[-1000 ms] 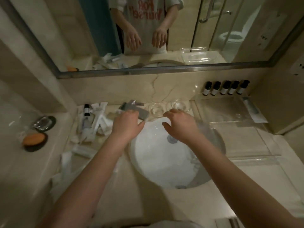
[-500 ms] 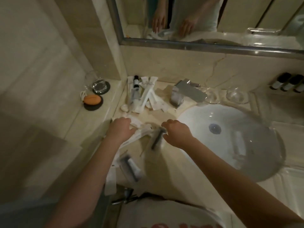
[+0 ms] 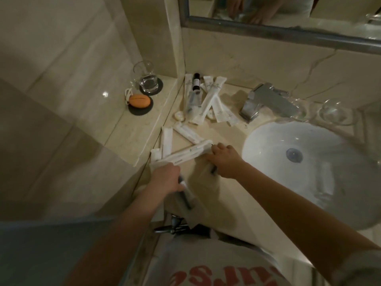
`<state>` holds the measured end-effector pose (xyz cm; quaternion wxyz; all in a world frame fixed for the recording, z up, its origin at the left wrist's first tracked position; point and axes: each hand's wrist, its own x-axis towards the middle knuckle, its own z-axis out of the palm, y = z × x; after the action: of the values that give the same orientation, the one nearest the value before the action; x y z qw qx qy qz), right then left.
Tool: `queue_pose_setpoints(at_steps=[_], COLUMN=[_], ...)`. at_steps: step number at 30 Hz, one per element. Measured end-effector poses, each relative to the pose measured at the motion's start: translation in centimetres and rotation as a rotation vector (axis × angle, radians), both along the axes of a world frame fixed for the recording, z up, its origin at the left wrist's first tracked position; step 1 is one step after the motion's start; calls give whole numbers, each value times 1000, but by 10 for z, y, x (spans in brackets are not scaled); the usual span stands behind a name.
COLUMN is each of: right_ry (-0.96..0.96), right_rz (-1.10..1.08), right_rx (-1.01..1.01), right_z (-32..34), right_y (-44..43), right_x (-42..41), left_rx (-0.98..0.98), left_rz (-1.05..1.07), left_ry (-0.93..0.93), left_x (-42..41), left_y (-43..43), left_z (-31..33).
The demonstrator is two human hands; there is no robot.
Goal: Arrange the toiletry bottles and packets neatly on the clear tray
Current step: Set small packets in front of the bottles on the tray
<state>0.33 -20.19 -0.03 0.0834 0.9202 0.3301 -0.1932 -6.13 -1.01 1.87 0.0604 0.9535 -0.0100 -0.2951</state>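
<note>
The left hand (image 3: 166,178) clutches a clear plastic packet (image 3: 185,196) holding something dark. The right hand (image 3: 225,162) touches the long white paper packet (image 3: 185,155) between the hands, grip unclear. Slick wrappers could slip off the beige marble counter (image 3: 208,193) beneath them. The clear tray is unseen.

A white oval basin (image 3: 268,162) with a round metal drain (image 3: 294,154) is sunk into a beige marble surface (image 3: 226,199), a squared chrome tap (image 3: 266,100) standing behind it beneath a metal-framed wall mirror (image 3: 288,27). Two clear glass dishes (image 3: 334,112) sit right of the tap. On the raised stone ledge (image 3: 132,129) to the left stands a clear glass tumbler (image 3: 147,79) on a round black coaster (image 3: 159,87) and — just in front — an orange oval object (image 3: 139,100), a white cord looped at its end, on a second black coaster (image 3: 142,111).
</note>
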Motion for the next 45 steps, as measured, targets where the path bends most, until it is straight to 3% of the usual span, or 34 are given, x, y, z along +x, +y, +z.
queue_pose_setpoints(at_steps=[7,12,18,26,34,45], right_ry=[-45,-2,249,354,298,91], right_rz=[-7,-127,-538,-827,-1085,-1346], right_rx=[-27,229,696,970,1238,1432], right_z=[-1,13,25,32,61,76], right_y=[0,-23,-41,-57,-131,-280], right_x=[-4,-12,-35,-40,-38,-51], left_rx=[-50,-51,-142,-379,-604,-714], left_rz=[79,69,163,304,184,-93], left_ry=[47,44,127,106,-99,-145], left_x=[-1,-1,-1,9,54,107], left_y=[-4,-5,-10,-24,-92,-260], left_z=[-4,-3,-4,8,59,101])
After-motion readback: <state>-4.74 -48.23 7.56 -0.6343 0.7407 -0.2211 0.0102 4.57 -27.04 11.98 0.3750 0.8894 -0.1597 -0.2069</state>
